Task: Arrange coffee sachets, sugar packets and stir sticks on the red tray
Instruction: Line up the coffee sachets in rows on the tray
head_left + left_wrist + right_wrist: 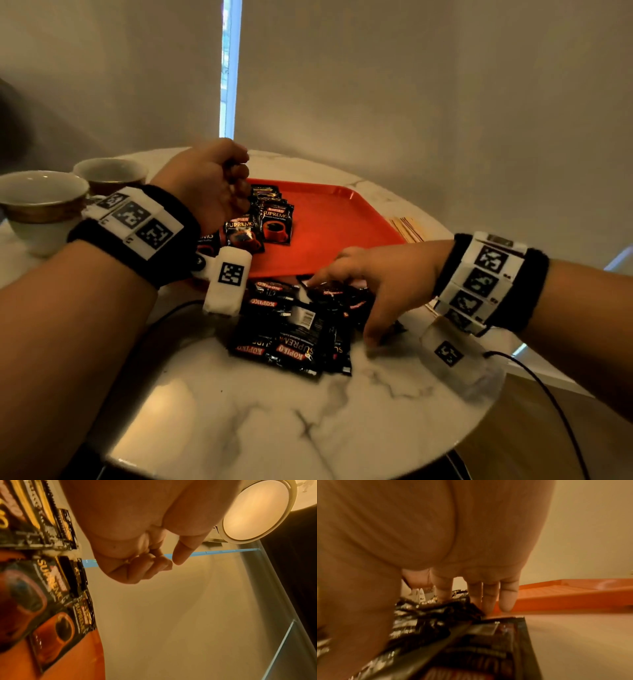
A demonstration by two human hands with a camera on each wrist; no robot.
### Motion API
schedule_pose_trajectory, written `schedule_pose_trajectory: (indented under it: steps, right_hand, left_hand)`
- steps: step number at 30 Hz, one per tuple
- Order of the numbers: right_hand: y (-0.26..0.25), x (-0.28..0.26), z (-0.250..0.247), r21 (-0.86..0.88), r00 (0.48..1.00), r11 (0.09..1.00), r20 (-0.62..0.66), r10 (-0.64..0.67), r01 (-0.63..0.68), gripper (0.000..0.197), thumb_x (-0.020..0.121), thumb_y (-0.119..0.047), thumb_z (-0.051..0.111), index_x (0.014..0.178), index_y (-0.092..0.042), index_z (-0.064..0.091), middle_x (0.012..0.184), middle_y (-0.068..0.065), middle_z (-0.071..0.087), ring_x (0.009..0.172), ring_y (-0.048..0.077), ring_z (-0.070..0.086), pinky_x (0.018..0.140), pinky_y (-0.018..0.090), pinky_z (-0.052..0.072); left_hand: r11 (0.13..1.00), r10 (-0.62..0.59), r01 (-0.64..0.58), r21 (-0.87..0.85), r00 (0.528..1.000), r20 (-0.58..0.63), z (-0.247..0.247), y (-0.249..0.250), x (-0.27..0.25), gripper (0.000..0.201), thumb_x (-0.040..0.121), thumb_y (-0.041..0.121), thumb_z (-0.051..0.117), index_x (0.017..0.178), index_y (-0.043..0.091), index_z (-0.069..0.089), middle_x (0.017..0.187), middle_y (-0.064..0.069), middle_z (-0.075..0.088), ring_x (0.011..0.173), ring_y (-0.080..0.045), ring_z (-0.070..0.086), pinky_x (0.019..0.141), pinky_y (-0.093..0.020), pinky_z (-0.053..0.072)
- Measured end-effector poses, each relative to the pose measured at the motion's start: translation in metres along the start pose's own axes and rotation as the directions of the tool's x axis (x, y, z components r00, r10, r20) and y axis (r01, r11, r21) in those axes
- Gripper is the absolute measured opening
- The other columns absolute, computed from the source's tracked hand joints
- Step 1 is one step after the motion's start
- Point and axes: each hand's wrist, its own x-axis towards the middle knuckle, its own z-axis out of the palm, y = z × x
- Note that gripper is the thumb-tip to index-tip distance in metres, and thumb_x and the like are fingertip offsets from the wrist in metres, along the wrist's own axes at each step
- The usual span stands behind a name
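While the left hand [212, 181] hovers curled and empty above black coffee sachets [274, 222] overlapping in a row on the red plastic tray [335, 219], the right hand [373, 291] spreads straight fingers [506, 600] over a loose sachet heap [294, 329] on the white marble tabletop [308, 428]; its grip holds nothing plainly.

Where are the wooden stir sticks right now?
In the head view, the wooden stir sticks lie on the marble table, just off the red tray's right edge, beyond the right hand.
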Motion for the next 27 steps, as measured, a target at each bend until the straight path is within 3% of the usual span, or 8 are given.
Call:
schedule_pose_trajectory:
  steps: [2, 5, 8, 15, 18, 21, 24, 27]
  right_hand:
    - [-0.002, 0.003, 0.008, -0.060, 0.999, 0.998, -0.044, 0.015, -0.017, 0.095, 0.066, -0.034, 0.091, 0.145, -0.049, 0.040, 0.120, -0.014, 0.042, 0.109, 0.009, 0.050, 0.092, 0.028, 0.050]
    - [-0.003, 0.003, 0.011, -0.078, 0.990, 0.997, -0.144, -0.005, -0.006, 0.070, 0.078, -0.025, 0.079, 0.139, -0.044, 0.051, 0.115, -0.012, 0.047, 0.103, 0.009, 0.053, 0.086, 0.028, 0.051]
    - [0.000, -0.002, 0.008, -0.060, 0.974, 0.998, -0.226, -0.017, 0.004, 0.050, 0.082, -0.018, 0.072, 0.126, -0.041, 0.064, 0.109, -0.015, 0.054, 0.099, 0.006, 0.056, 0.089, 0.033, 0.053]
    - [0.009, -0.016, -0.010, 0.027, 0.910, 0.999, -0.414, -0.016, 0.029, 0.025, 0.092, -0.022, 0.067, 0.114, -0.034, 0.071, 0.100, -0.017, 0.065, 0.089, 0.006, 0.063, 0.083, 0.039, 0.058]
    - [0.007, -0.023, -0.030, 0.112, 0.804, 0.991, -0.594, 0.003, 0.079, 0.020, 0.092, -0.023, 0.068, 0.111, -0.029, 0.072, 0.101, -0.010, 0.062, 0.085, 0.008, 0.062, 0.081, 0.039, 0.058]
    - [-0.002, -0.019, -0.047, 0.080, 0.592, 0.986, -0.805, -0.022, 0.145, 0.023, 0.091, -0.024, 0.070, 0.113, -0.025, 0.071, 0.103, -0.005, 0.062, 0.091, 0.012, 0.060, 0.082, 0.039, 0.055]
    - [-0.021, -0.003, -0.056, -0.013, 0.409, 0.975, -0.906, -0.105, 0.221, 0.023, 0.086, -0.022, 0.071, 0.109, -0.021, 0.070, 0.099, -0.004, 0.066, 0.093, 0.014, 0.061, 0.082, 0.038, 0.051]
    - [-0.039, 0.016, -0.055, -0.105, 0.359, 0.960, -0.912, -0.197, 0.258, 0.024, 0.080, -0.019, 0.069, 0.104, -0.017, 0.070, 0.093, -0.004, 0.063, 0.087, 0.007, 0.054, 0.078, 0.023, 0.046]
  left_hand:
    - [1.000, -0.014, 0.014, -0.017, 1.000, 0.008, 0.005, -0.003, -0.002, 0.019, 0.091, 0.021, 0.051, 0.074, 0.021, 0.043, 0.066, 0.005, 0.038, 0.052, -0.009, 0.039, 0.049, -0.022, 0.030]
    - [1.000, -0.023, 0.023, -0.015, 1.000, -0.005, 0.010, -0.009, -0.004, 0.020, 0.092, 0.021, 0.051, 0.073, 0.020, 0.045, 0.066, 0.004, 0.037, 0.052, -0.010, 0.038, 0.051, -0.022, 0.029]
    - [0.999, -0.033, 0.032, -0.023, 0.999, -0.015, 0.009, -0.010, -0.003, 0.019, 0.091, 0.021, 0.053, 0.073, 0.020, 0.046, 0.066, 0.004, 0.037, 0.053, -0.010, 0.039, 0.051, -0.023, 0.030]
    - [0.997, -0.036, 0.038, -0.072, 0.999, 0.019, 0.008, 0.001, -0.007, 0.019, 0.091, 0.021, 0.050, 0.074, 0.019, 0.045, 0.067, 0.003, 0.037, 0.055, -0.009, 0.036, 0.047, -0.021, 0.030]
    - [0.994, -0.059, 0.063, -0.094, 0.997, 0.048, 0.010, 0.007, -0.013, 0.018, 0.094, 0.025, 0.048, 0.078, 0.016, 0.049, 0.070, 0.002, 0.039, 0.054, -0.008, 0.038, 0.045, -0.018, 0.033]
    - [0.991, -0.127, 0.131, -0.036, 0.986, 0.109, 0.018, 0.008, -0.022, 0.022, 0.094, 0.033, 0.050, 0.086, 0.013, 0.055, 0.071, -0.001, 0.047, 0.056, -0.011, 0.047, 0.047, -0.020, 0.040]
    - [0.977, -0.212, 0.203, 0.063, 0.947, 0.240, 0.026, 0.007, -0.029, 0.052, 0.084, 0.052, 0.055, 0.106, 0.005, 0.060, 0.087, -0.011, 0.064, 0.072, -0.019, 0.064, 0.060, -0.025, 0.054]
    - [0.977, -0.208, 0.210, 0.044, 0.873, 0.441, 0.030, 0.005, -0.033, 0.073, 0.084, 0.066, 0.047, 0.123, 0.006, 0.058, 0.109, -0.015, 0.062, 0.095, -0.030, 0.066, 0.080, -0.035, 0.056]
